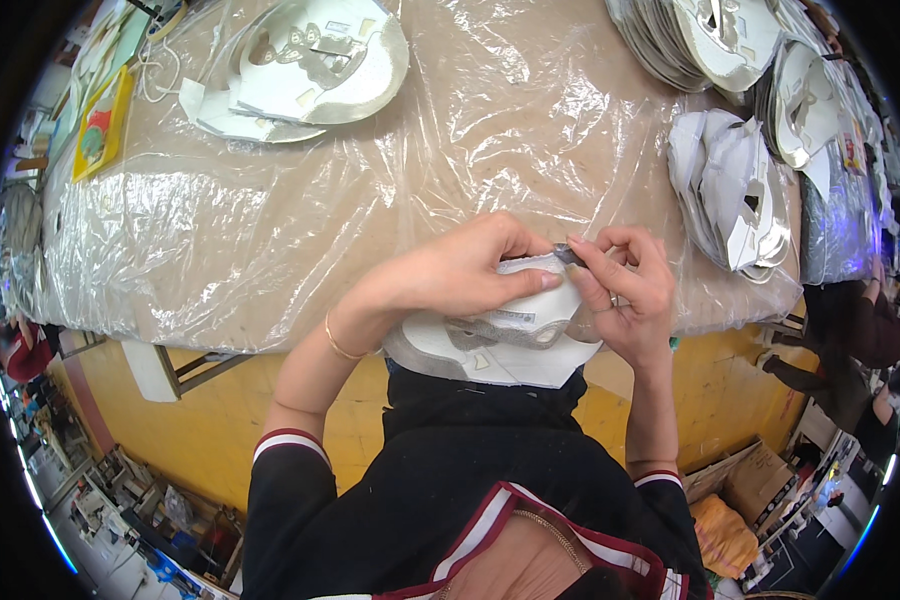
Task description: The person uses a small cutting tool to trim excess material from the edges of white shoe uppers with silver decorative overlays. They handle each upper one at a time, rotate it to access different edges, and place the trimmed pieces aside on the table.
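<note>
In front of my body, at the table's near edge, I hold a white shoe upper [510, 368] with grey trim. My left hand [475, 268] is closed on its far edge, thumb lying on top of the white material. My right hand [628, 290] pinches at the upper's right far corner, where a small dark grey piece [566, 254] shows between the fingertips of both hands. The fingers hide how that dark piece joins the upper.
A plastic-covered table [350, 230] spreads ahead. Stacked shoe uppers [315, 70] lie at its far left, near a yellow tray [100, 125]. More piles of shoe uppers [725, 190] line the right side. A cardboard box [758, 480] stands at lower right.
</note>
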### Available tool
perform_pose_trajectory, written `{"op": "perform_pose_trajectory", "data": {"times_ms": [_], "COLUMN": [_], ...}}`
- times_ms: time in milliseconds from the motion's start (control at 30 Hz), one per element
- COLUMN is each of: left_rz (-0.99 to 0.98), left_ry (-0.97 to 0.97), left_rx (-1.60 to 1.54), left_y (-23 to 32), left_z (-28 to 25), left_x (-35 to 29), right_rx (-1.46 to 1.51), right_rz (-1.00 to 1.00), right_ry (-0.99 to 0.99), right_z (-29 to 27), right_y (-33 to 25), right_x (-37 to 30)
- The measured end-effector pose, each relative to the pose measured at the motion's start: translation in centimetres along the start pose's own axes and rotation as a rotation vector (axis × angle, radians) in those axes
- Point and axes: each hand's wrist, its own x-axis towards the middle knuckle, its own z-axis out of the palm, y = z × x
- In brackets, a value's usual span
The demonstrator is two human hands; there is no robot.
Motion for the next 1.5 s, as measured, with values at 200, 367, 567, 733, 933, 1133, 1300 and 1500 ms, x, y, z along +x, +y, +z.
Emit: {"op": "perform_pose_trajectory", "data": {"times_ms": [200, 367, 567, 733, 933, 1133, 1300, 1500], "left_rz": [0.017, 0.0, -0.011, -0.019, -0.03, -0.043, -0.041, -0.054], "left_ry": [-0.04, -0.051, -0.08, -0.071, -0.156, -0.25, -0.272, -0.309], "left_rx": [-0.027, 0.021, 0.234, 0.211, 0.302, 0.422, 0.442, 0.408], "left_y": [0.6, 1.2, 2.1, 2.3, 2.6, 3.4, 3.5, 3.8], "left_z": [-0.3, -0.4, -0.4, -0.4, -1.2, -1.4, -1.2, -1.6], "left_x": [0.1, 0.0, 0.4, 0.5, 0.8, 1.4, 1.6, 1.8], "right_rx": [-0.05, 0.084, -0.067, -0.109, 0.363, 0.812, 0.972, 1.001], "right_rz": [-0.086, 0.042, -0.039, -0.098, 0.354, 0.49, 0.478, 0.446], "right_ry": [0.106, 0.132, 0.071, 0.079, -0.181, -0.481, -0.59, -0.614], "right_z": [0.1, 0.0, -0.7, -0.9, -2.7, -3.6, -3.3, -2.8], "right_y": [0.0, -0.7, -0.4, -0.1, -0.2, 2.0, 3.0, 3.4], "right_x": [-0.5, -0.8, -0.8, -0.8, -0.6, 0.0, 0.4, 1.3]}}
